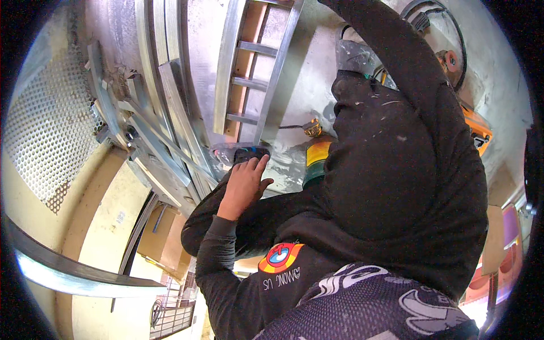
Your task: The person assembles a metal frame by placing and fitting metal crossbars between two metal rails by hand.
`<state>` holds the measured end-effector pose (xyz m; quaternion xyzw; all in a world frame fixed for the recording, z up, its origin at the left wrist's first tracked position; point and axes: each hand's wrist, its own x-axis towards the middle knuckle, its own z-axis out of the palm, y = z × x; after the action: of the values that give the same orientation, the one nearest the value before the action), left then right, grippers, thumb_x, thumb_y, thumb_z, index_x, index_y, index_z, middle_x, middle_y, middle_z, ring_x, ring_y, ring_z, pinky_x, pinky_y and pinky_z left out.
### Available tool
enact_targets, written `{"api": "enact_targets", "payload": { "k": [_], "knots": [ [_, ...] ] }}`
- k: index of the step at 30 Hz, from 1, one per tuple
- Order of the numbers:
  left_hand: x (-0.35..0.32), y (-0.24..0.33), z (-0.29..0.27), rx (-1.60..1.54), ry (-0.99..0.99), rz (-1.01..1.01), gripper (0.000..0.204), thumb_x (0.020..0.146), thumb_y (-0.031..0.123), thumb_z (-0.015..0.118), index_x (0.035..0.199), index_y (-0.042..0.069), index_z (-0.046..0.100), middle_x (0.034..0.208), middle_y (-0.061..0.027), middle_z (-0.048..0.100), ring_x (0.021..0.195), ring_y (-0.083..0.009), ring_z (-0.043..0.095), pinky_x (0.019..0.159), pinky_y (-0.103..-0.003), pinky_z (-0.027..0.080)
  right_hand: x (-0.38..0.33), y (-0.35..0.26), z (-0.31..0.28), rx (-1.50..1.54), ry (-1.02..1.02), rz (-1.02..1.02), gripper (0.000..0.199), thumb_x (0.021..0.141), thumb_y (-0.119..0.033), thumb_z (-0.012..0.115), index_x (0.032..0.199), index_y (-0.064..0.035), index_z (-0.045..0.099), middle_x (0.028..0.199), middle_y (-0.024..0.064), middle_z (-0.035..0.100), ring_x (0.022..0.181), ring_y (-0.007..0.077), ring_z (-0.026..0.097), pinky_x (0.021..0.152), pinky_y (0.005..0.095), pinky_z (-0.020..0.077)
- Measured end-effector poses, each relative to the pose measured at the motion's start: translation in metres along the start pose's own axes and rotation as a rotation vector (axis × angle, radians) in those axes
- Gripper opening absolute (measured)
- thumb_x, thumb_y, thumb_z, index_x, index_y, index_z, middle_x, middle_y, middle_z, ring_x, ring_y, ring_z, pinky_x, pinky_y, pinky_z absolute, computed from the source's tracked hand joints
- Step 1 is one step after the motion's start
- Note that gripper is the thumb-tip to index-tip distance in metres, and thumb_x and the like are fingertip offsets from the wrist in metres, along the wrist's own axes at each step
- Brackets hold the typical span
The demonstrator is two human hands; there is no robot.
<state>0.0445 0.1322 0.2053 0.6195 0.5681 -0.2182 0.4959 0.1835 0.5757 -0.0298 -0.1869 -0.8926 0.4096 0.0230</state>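
My left hand (245,184) lies with its fingers stretched out over a dark object with a bit of blue (252,154), which looks like a shoe, just past my bent knee. I cannot tell whether it only rests there. A see-through plastic piece (222,154) lies beside that object. My right arm in its black sleeve (391,39) reaches up past the top edge, so the right hand is out of sight. Between my legs and a welded metal frame like a ladder (252,83) lie a yellow tape measure (312,127) and a yellow and dark green can (317,161).
Several long metal tubes (164,85) lie at the left, near a perforated metal sheet (48,124). A curved-looking metal bar (85,275) juts in at lower left. An orange case (477,127) and a black cable (462,34) are at the right.
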Motion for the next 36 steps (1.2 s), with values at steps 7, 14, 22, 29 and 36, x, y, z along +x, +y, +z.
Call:
{"api": "enact_targets", "payload": {
  "k": [7, 14, 22, 29, 36],
  "knots": [
    [0.001, -0.002, 0.0, 0.005, -0.014, 0.005, 0.071, 0.089, 0.035, 0.069, 0.147, 0.008, 0.04, 0.128, -0.0204, 0.058, 0.114, -0.0392, 0.057, 0.097, -0.047, 0.046, 0.01, -0.007, -0.022, -0.122, -0.198, 0.118, 0.035, 0.093, -0.035, 0.059, 0.116, -0.0113, 0.072, 0.107, 0.0169, 0.072, 0.095, 0.0358, 0.069, 0.08, 0.0461, 0.0526],
    [0.001, -0.001, -0.001, -0.004, -0.004, 0.004, 0.07, 0.089, 0.036, 0.069, 0.147, 0.008, 0.04, 0.128, -0.0195, 0.058, 0.113, -0.0385, 0.057, 0.096, -0.047, 0.045, 0.012, 0.002, -0.018, -0.12, -0.21, 0.064, 0.037, 0.094, -0.035, 0.059, 0.122, -0.0138, 0.07, 0.11, 0.0149, 0.073, 0.097, 0.035, 0.069, 0.082, 0.0446, 0.0527],
    [-0.004, -0.003, 0.002, -0.016, 0.028, 0.004, 0.071, 0.089, 0.037, 0.069, 0.148, 0.009, 0.04, 0.127, -0.0195, 0.058, 0.113, -0.0385, 0.057, 0.096, -0.047, 0.046, 0.007, -0.014, -0.025, -0.062, -0.215, 0.114, 0.036, 0.097, -0.035, 0.057, 0.122, -0.0126, 0.07, 0.112, 0.0141, 0.072, 0.099, 0.033, 0.068, 0.083, 0.0429, 0.0521],
    [-0.002, -0.003, 0.001, -0.012, 0.032, 0.011, 0.071, 0.089, 0.035, 0.07, 0.148, 0.009, 0.041, 0.128, -0.0203, 0.058, 0.113, -0.0392, 0.057, 0.096, -0.047, 0.046, 0.001, -0.011, -0.026, -0.075, -0.177, 0.117, 0.035, 0.097, -0.033, 0.057, 0.121, -0.0121, 0.07, 0.11, 0.0145, 0.072, 0.095, 0.0339, 0.068, 0.081, 0.0442, 0.0518],
    [-0.001, -0.003, 0.002, 0.0, 0.035, 0.01, 0.071, 0.088, 0.035, 0.07, 0.148, 0.01, 0.041, 0.129, -0.0204, 0.058, 0.113, -0.0399, 0.058, 0.098, -0.048, 0.045, -0.002, -0.01, -0.003, -0.199, 0.04, -0.04, 0.032, 0.086, -0.031, 0.069, 0.109, -0.0082, 0.073, 0.09, 0.0159, 0.073, 0.08, 0.0375, 0.068, 0.071, 0.0469, 0.0535]
  ]
}}
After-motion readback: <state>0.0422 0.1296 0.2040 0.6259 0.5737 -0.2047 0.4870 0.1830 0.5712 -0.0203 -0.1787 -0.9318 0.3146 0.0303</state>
